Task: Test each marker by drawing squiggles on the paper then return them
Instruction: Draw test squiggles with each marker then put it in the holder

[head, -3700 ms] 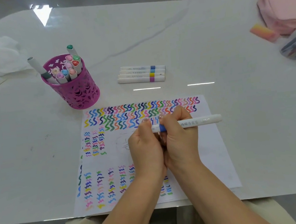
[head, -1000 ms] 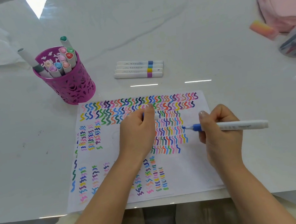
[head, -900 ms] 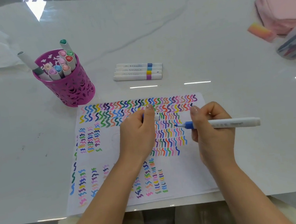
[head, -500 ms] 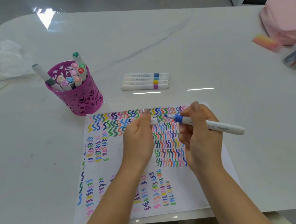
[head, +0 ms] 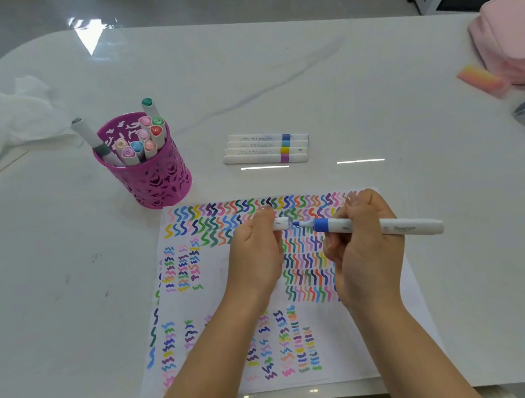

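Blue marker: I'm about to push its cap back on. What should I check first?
1. Cap held firmly: ok, the left hand pinches it.
2. Blue marker secured: ok, the right hand grips its barrel.
3. Cap's open end faces the tip: ok, roughly in line, with the tip just short of the opening.
4. Tip lifted off the paper: cannot tell from this angle.
5. This marker's squiggle drawn: cannot tell among the many rows.
6. Return spot in view: ok, the row of four markers lies beyond the paper, unobstructed.
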